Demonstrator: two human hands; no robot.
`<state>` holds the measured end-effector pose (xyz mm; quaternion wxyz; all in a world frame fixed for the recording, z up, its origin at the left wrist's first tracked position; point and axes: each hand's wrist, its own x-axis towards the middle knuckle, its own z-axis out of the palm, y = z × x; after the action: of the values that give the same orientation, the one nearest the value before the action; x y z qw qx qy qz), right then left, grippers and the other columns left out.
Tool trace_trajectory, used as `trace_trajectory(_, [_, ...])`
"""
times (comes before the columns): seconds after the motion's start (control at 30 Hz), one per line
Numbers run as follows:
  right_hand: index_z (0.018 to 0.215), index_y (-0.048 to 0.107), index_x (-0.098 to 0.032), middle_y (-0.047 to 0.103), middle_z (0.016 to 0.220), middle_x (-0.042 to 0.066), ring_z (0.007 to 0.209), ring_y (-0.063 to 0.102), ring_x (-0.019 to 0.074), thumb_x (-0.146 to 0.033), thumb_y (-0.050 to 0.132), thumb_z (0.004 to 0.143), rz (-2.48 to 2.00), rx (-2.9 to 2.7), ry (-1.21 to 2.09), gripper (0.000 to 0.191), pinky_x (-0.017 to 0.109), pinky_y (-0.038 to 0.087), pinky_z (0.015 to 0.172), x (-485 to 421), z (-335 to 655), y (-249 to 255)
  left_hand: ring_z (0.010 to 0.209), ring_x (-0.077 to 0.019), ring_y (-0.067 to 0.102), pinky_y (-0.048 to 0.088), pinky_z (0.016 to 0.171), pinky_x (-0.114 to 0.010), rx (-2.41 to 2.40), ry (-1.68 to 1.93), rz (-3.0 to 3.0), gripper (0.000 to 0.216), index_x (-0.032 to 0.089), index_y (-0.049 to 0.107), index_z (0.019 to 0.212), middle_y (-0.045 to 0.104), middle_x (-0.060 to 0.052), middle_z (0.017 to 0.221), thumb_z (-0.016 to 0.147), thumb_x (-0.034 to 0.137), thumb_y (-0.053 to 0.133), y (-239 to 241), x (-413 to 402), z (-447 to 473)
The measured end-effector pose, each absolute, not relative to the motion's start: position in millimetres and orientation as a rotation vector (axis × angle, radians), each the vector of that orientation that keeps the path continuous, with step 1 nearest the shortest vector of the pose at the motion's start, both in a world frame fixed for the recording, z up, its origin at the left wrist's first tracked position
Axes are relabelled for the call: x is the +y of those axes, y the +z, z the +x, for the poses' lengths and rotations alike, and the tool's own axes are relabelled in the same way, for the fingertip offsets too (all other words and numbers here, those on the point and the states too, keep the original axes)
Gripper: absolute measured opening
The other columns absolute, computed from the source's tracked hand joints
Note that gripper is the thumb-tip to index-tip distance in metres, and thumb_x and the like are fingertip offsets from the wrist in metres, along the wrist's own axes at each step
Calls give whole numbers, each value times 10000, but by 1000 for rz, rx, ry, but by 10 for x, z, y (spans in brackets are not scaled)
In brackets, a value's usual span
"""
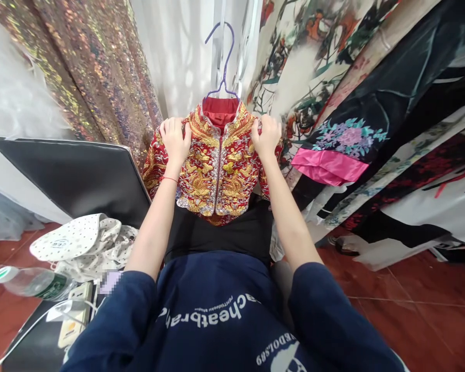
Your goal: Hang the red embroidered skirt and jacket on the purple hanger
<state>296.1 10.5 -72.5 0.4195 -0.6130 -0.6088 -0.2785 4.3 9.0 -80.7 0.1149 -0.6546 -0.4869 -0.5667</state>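
Observation:
A red jacket point(203, 170) with dense gold and silver embroidery rests against my lap, its front facing me and its stand-up collar at the top. A purple wire hanger point(225, 67) rises out of the collar with its hook upward. My left hand point(175, 138) is closed over the jacket's left-hand shoulder in the view, a thin red string round the wrist. Over the opposite shoulder, my right hand point(266, 135) is closed in the same way. The fingertips are partly hidden behind the cloth on both sides.
To the left stand a black panel point(73, 173), a dotted white cloth point(67, 240), a plastic bottle point(33, 281) and a power strip point(75, 318) with cables. Sequined fabric point(96, 67) hangs behind. Several garments hang at right, one with a pink cuff point(330, 166).

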Motion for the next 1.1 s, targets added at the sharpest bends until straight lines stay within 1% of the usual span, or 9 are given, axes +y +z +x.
trace_trajectory(0.47, [972,600,-185,649,973,112,973,591,258,-466,126,1050,-1513,-1528,-686,557,453,420,929,128,2974,-766,1256,-289,568,320,1198,-517,-1419,-1661,-1969,396,221,622,1065,674,-134,1176,1010,498,345,-820,83,6])
trace_trajectory(0.67, [983,607,-188,647,996,124,993,587,262,-470,128,1048,-1504,-1535,-657,559,462,420,940,116,2967,-740,1234,-281,584,347,1180,-505,-1411,-1646,-1937,408,234,635,1062,683,-129,1158,1010,509,339,-818,75,23])
trace_trajectory(0.83, [1019,617,-178,650,1028,145,1054,587,283,-447,152,1038,-1496,-1555,-587,538,503,420,983,111,2993,-718,1248,-278,580,340,1191,-506,-1432,-1646,-1911,432,244,646,1067,689,-128,1169,1008,533,330,-822,62,74])
trace_trajectory(0.9, [1112,611,-172,647,1101,161,1117,581,293,-433,198,1027,-1473,-1556,-545,496,533,410,1025,60,2993,-748,1262,-280,571,332,1196,-507,-1450,-1642,-1915,447,239,645,1075,685,-131,1186,1009,539,321,-822,62,77])
trace_trajectory(0.93, [1184,593,-170,635,1170,175,1171,568,301,-429,236,1017,-1450,-1549,-531,472,550,397,1051,15,2979,-775,1270,-282,565,325,1200,-507,-1455,-1641,-1923,453,237,643,1082,681,-133,1197,1009,543,317,-820,64,72])
trace_trajectory(1.03, [1369,485,-168,509,1413,217,1374,443,333,-411,360,960,-1387,-1446,-539,492,593,351,1108,-176,2836,-886,1280,-286,555,306,1209,-509,-1446,-1638,-1938,466,237,638,1099,673,-134,1212,1008,553,308,-810,69,54])
trace_trajectory(1.07, [1380,473,-163,473,1449,226,1410,404,343,-400,387,942,-1381,-1398,-543,506,601,349,1108,-243,2748,-923,1279,-287,555,303,1209,-510,-1440,-1635,-1941,467,237,636,1103,673,-134,1209,1008,555,308,-806,68,51])
trace_trajectory(1.1, [1353,491,-155,474,1440,230,1411,399,349,-389,400,931,-1387,-1362,-535,491,602,357,1099,-304,2642,-956,1276,-289,556,303,1206,-512,-1435,-1631,-1943,465,237,633,1105,673,-133,1203,1007,555,309,-802,65,52])
